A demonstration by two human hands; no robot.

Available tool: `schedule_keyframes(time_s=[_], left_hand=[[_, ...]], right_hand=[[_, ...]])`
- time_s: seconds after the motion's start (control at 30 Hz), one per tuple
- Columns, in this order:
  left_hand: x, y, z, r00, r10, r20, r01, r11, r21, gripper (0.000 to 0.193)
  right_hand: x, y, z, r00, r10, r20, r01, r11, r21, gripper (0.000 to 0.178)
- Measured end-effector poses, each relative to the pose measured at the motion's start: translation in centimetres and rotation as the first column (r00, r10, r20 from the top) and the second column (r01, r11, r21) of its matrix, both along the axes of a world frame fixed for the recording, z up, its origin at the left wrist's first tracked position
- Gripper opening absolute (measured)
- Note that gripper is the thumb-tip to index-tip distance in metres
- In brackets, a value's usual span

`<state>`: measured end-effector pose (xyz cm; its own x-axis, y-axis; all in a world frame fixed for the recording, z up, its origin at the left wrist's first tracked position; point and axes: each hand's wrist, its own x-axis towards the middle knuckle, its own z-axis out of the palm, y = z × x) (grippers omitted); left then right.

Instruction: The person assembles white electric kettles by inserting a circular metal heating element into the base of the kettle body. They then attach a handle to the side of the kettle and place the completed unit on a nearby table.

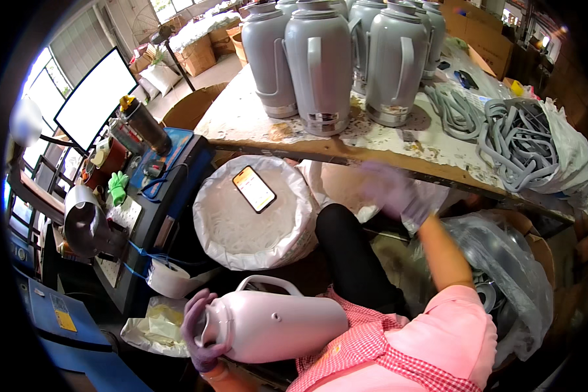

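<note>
A light grey thermos jug (281, 326) lies on its side across my lap, its mouth to the left and its handle (268, 282) on the far side. My left hand (202, 332), in a purple glove, is wrapped around the jug's mouth end. My right hand (395, 195), also gloved in purple, is over an open white-lined container (343, 183) by the table edge. Motion blur smears its fingers, so whether it holds anything is unclear. To the left of that container stands a white-lined bin (291, 225) of translucent pieces, with a phone (254, 189) lying on top.
Several upright grey thermos jugs (318, 72) stand on the worn table (242, 121). Grey strips (519, 140) spill from a plastic bag at right. A blue-edged machine (176, 196) with a white tape roll (166, 277) is at left. A clear plastic bag (503, 261) sits beside my right arm.
</note>
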<state>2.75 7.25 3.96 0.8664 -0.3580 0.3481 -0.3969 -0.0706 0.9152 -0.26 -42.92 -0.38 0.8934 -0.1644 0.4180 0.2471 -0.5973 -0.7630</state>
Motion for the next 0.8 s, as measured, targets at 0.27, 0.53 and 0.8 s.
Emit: schedule_keyframes(time_s=[0.27,0.53,0.8], left_hand=[[-2.1,-2.2,2.6,0.933,0.300,0.201,-0.310,0.951,0.019,0.089],[-3.7,-8.7,1.0,0.855,0.062,0.515,-0.298,0.871,0.391,0.077],[-6.1,-16.7,3.5,0.813,-0.314,0.491,0.008,0.849,0.529,0.056]], right_hand=[[-6.5,-30.1,-6.3,0.367,-0.928,0.070,0.546,0.154,-0.824,0.050],[-7.1,-12.1,2.3,0.735,-0.641,-0.221,0.256,0.564,-0.785,0.032],[-8.4,10.6,10.0,0.752,0.659,-0.005,-0.594,0.676,-0.436,0.017]])
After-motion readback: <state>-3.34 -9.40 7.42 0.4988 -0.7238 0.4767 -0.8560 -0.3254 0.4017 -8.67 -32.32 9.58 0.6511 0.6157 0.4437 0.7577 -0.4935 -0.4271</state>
